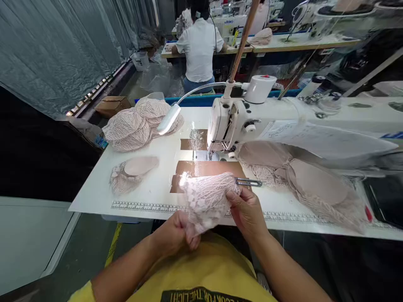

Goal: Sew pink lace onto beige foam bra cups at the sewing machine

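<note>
At bottom centre, the left hand [184, 230] pinches the near edge of a pale pink lace piece [206, 199]; the right hand [247, 209] pinches its right side, beside a grey metal tool [252, 182]. Beyond, right of centre, stands a white sewing machine [270, 111].

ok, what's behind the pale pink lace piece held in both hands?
Behind the pale pink lace piece, shiny brown sheeting and black ruler markings on the white tabletop show past its edges. Whatever it directly covers can't be seen.
</note>
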Available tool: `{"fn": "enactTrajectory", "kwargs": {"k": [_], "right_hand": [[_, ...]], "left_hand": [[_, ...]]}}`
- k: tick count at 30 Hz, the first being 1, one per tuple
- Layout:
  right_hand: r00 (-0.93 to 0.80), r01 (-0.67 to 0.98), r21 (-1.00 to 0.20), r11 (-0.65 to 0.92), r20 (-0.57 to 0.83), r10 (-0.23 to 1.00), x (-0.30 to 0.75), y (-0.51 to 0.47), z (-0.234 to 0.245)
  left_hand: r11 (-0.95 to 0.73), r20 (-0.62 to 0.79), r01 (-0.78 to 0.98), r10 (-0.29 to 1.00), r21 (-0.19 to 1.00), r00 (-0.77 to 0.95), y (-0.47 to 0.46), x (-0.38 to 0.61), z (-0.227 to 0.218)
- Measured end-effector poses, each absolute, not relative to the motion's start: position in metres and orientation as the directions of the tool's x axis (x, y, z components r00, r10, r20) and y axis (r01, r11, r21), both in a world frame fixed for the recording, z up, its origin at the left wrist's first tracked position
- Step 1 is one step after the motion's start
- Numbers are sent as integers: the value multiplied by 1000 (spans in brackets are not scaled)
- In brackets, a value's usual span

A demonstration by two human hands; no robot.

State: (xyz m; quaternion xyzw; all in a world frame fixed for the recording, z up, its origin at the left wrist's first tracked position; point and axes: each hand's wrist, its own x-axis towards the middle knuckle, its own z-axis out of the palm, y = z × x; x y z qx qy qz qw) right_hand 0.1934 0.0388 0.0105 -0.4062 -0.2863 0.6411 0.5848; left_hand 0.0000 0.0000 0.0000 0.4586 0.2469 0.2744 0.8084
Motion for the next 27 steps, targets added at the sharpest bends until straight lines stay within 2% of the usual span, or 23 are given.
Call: {"fn": "enactTrajectory", "kwargs": {"k": [3,5,7,9,12,16,22,27], "right_hand": [[-213,-347,-899,-267,-202,956,201,42,20],[-370,-206,-939,-277,-187,910,199,42,26],[-498,-78,-972,-221,-154,854,194,41,30],[-549,20,-992,-122,-113,828,189,41,34],[-523,111,-994,11,-49,851,184,42,36],[-416,117,-987,110,52,908,181,46,37],[-366,129,-987,99,45,930,176,50,35],[-339,196,-979,56,-14,941,176,52,30]], "left_hand": [[221,-70,-102,653,970,754,10,-36,32],[7,-8,4,798,1000,603,19,-47,48],[-138,31,190,877,972,479,28,-47,57],[-168,8,296,880,941,474,35,-40,59],[-138,-37,299,859,944,511,38,-28,53],[-163,-51,353,849,921,526,37,-27,49],[-256,11,400,853,880,521,47,-28,55],[-153,-25,313,867,937,498,56,-19,51]]}}
